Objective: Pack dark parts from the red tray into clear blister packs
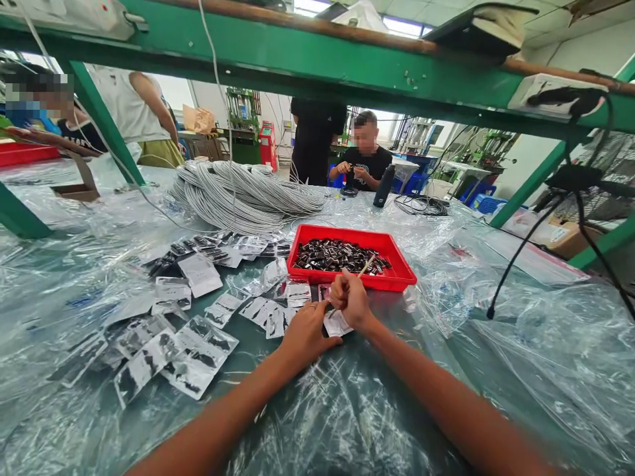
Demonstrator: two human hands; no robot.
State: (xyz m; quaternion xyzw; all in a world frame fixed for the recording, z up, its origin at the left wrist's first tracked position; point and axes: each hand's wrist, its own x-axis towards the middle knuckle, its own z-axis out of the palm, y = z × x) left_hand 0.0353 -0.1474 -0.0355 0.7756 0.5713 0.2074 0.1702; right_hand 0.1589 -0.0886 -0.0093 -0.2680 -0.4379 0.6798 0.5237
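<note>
Bagging step underway: right hand (351, 297) gripping thin stick (366, 267) beside red tray (397, 277); left hand (305, 334) pinching small clear bag (336, 324) on table. Next likely needs bag mouth held open.

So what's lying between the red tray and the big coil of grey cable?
In the head view, small clear packets lie spread on the plastic sheet between the red tray and the grey cable coil.

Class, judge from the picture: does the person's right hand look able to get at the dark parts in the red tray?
Probably yes. The right hand, holding a thin stick, sits just before the red tray, whose open top leaves the dark parts uncovered.
</note>
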